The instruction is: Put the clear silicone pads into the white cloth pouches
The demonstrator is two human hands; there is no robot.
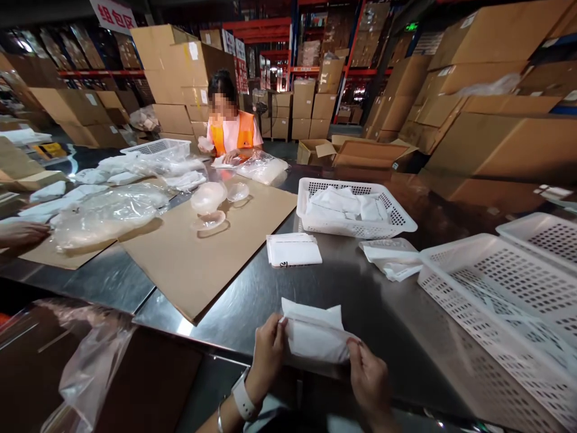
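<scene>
Between my hands, just above the near edge of the metal table, is a white pouch [315,340] with its flap standing up at the top. My left hand [270,343] pinches the pouch's left side, thumb at its upper corner. On the opposite side, my right hand [367,373] grips the right edge between thumb and fingers. What the pouch contains, if anything, is hidden. Beyond it lies a stack of flat white pouches [294,250] with dark print on the lower edge. Several clear plastic bowls [208,198] rest on a cardboard sheet [202,264] to the left.
A white basket [356,225] holds white pouches. Larger white baskets [496,288] stand at right, near loose pouches [392,255]. Clear plastic bags [112,213] lie at left, beside another person's hand [22,233]. Across the table sits a person in an orange vest [246,129].
</scene>
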